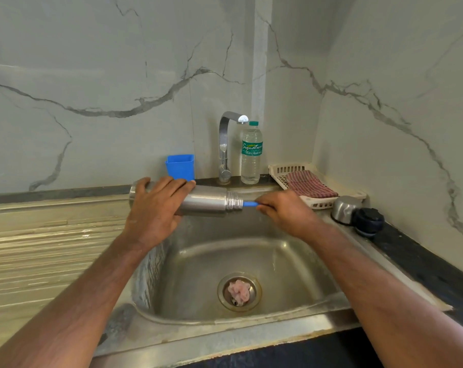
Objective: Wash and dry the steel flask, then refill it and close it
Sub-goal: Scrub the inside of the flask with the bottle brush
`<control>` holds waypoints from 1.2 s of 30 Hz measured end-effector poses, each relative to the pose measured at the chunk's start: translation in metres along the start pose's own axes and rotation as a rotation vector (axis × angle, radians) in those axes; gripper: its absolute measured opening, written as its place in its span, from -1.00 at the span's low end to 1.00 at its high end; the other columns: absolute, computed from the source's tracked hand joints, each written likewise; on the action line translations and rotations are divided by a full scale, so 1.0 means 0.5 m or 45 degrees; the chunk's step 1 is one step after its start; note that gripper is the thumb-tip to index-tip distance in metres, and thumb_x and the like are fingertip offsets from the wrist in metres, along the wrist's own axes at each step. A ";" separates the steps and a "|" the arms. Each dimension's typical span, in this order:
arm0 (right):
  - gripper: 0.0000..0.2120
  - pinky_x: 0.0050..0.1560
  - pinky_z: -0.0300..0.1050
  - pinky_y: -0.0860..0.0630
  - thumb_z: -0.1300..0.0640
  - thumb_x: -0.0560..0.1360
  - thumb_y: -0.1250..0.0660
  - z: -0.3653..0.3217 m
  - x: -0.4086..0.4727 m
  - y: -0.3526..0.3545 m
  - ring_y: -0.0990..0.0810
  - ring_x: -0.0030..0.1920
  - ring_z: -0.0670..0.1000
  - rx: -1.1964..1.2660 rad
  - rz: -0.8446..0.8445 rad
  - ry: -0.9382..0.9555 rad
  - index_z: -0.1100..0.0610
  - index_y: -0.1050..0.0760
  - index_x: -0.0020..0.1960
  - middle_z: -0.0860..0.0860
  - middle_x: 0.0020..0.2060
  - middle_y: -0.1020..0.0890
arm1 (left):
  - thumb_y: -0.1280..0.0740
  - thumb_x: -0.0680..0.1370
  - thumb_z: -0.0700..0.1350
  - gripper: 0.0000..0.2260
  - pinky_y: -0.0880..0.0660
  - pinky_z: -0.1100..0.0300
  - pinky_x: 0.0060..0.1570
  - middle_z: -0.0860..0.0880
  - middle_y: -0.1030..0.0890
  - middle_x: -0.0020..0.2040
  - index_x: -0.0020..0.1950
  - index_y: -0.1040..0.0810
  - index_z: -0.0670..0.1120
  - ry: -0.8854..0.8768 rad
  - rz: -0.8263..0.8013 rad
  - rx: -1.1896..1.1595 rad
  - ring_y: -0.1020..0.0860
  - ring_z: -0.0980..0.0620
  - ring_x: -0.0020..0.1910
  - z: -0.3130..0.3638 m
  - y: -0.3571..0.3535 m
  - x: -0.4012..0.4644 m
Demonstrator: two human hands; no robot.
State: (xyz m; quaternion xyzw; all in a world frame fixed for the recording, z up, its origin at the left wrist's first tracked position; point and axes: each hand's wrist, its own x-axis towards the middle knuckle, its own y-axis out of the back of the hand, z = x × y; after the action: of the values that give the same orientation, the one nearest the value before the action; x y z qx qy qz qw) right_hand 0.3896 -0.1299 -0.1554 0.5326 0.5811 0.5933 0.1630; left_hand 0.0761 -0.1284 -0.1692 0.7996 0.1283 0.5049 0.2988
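Note:
The steel flask (206,201) lies sideways above the sink (225,330), its threaded mouth pointing right. My left hand (156,205) grips its body from above. My right hand (283,211) pinches a blue brush handle (249,203) that runs into the flask's mouth; the brush end is hidden inside. The flask's steel cup (344,208) and black stopper (368,221) sit on the counter at the right. A full plastic water bottle (251,155) stands beside the tap (225,147).
A blue plastic container (180,166) stands at the back wall. A white basket (278,172) holds a red checked cloth (311,185). A pink scrap lies in the drain (238,289). The ribbed draining board (47,243) spreads left.

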 end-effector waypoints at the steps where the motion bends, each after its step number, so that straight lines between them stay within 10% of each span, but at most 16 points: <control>1: -0.83 -0.11 -0.06 -0.49 0.09 0.62 -0.36 0.012 -0.001 0.009 -0.56 -0.18 0.01 0.040 0.071 0.006 0.10 -0.69 0.11 0.04 -0.15 -0.70 | -0.65 0.18 -0.16 -0.23 -0.39 -0.23 0.19 -0.01 -0.60 0.24 0.38 -0.53 -0.05 0.014 0.020 -0.013 -0.54 -0.10 0.19 -0.002 0.003 0.001; 17: -0.95 -0.15 -0.05 -0.49 0.22 0.46 -0.48 0.038 -0.012 0.033 -0.58 -0.17 0.12 -0.148 0.306 -0.303 0.11 -0.63 -0.16 0.06 -0.25 -0.66 | -0.69 0.21 -0.07 -0.27 -0.49 -0.20 0.09 -0.03 -0.64 0.22 0.36 -0.56 -0.05 0.141 -0.082 -0.185 -0.59 -0.11 0.18 -0.009 0.009 0.000; 36: -0.81 -0.19 -0.06 -0.43 -0.07 0.66 -0.24 0.001 0.002 -0.003 -0.51 -0.22 -0.02 -0.137 -0.110 0.044 0.01 -0.56 0.03 -0.04 -0.22 -0.58 | -0.64 0.20 -0.17 -0.29 -0.43 -0.17 0.11 -0.04 -0.60 0.21 0.32 -0.50 -0.07 -0.034 0.007 -0.108 -0.56 -0.12 0.15 -0.005 -0.014 -0.004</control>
State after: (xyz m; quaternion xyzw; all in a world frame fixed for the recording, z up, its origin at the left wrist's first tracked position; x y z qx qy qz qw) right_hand 0.3892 -0.1284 -0.1566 0.4873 0.5735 0.6252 0.2067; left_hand 0.0737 -0.1232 -0.1743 0.7932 0.1005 0.5000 0.3327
